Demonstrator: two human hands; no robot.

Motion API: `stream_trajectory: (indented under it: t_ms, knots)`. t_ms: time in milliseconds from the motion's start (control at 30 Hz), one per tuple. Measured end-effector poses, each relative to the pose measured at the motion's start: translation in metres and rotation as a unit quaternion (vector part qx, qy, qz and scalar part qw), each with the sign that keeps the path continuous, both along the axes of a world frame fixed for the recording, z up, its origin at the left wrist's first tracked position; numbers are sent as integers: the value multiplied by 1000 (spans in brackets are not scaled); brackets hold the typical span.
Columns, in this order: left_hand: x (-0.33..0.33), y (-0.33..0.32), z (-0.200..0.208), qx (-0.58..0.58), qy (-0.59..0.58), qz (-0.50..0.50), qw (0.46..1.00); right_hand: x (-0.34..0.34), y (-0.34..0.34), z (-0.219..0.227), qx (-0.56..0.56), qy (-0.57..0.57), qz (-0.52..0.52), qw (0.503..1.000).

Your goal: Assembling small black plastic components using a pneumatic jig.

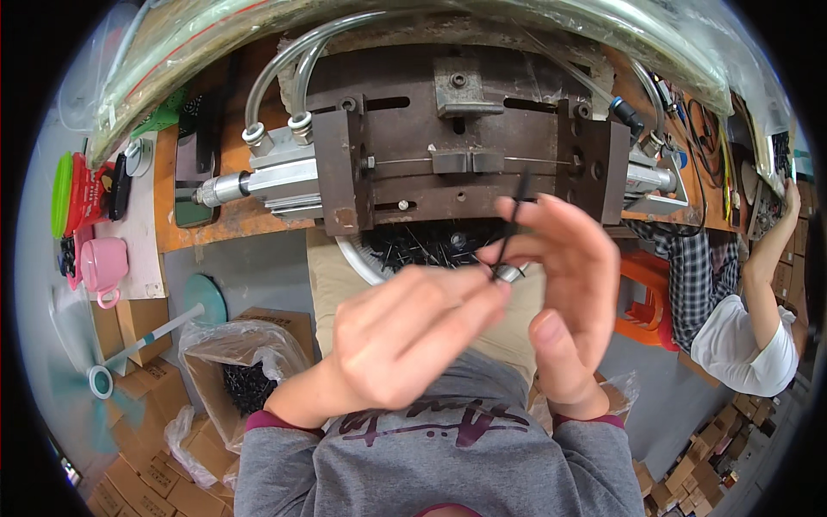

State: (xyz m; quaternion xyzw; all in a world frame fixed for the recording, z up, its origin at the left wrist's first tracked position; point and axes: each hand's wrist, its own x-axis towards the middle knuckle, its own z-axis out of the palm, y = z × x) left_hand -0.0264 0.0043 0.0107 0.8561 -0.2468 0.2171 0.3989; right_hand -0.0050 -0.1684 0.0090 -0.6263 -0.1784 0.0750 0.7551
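In front of my chest, my left hand (413,332) is closed, its fingertips pinched at the lower end of a thin black stick-like part (514,220). The part points up and slightly right, a little blurred. Beside it my right hand (575,289) has its fingers curved around the stick's far side, thumb well apart; whether they touch it is unclear. Beneath the hands, partly hidden, a white-rimmed bowl (351,258) holds many thin black parts (413,247). Just beyond stands a brown metal fixture (413,103) with two small grey blocks (468,161) in line with thin rods.
Metal cylinders (289,177) with clear hoses flank the fixture on the wooden bench (241,226). A phone (196,194) and pink mug (103,263) lie left. A bagged carton of black parts (248,383) and a fan (102,382) stand lower left. Another person (749,340) sits at right.
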Motion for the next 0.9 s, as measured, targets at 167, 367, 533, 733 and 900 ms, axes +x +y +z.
stream_trajectory:
  t_ms: [167,367,533,733,900]
  knots:
    - [13,-9,-11,89,5,97,991,-1,-15,-4,-78,-78,-91,990]
    - [26,-11,-14,151,-9,132,980,-2,-13,5,-118,-93,-109,983]
    - [24,-11,-13,161,-11,139,977,10,-15,21,-168,-128,-103,972]
    - [24,-8,-12,161,-20,125,979,57,-4,61,-221,-310,-167,909]
    - [22,-7,-15,146,-18,118,982,136,41,95,-271,-524,-178,788]
